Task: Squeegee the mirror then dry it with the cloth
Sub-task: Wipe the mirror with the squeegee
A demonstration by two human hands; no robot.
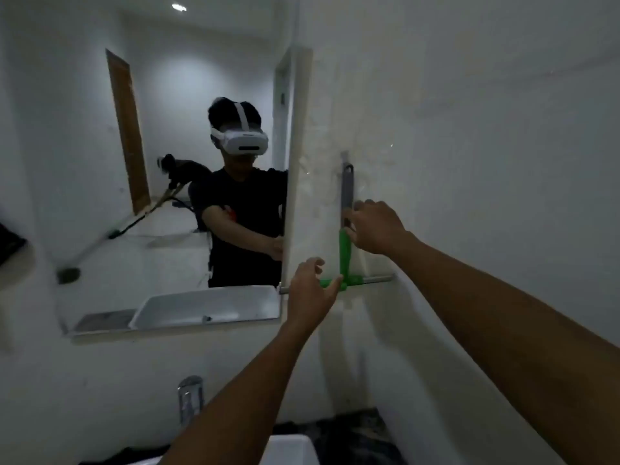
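Observation:
A green and grey squeegee (345, 253) hangs upright on the white wall just right of the mirror (167, 162), its handle up on a hook and its blade bar across the bottom. My right hand (375, 229) grips the handle where grey meets green. My left hand (310, 290) is at the blade's left half, thumb and fingers around the green crossbar. The mirror reflects a person with a white headset. No cloth is in view.
A small shelf (100, 325) runs under the mirror. A chrome tap (190, 399) and the white rim of a basin (288, 449) lie below. The mirror's right edge (292, 169) stands close to the squeegee. Bare wall fills the right side.

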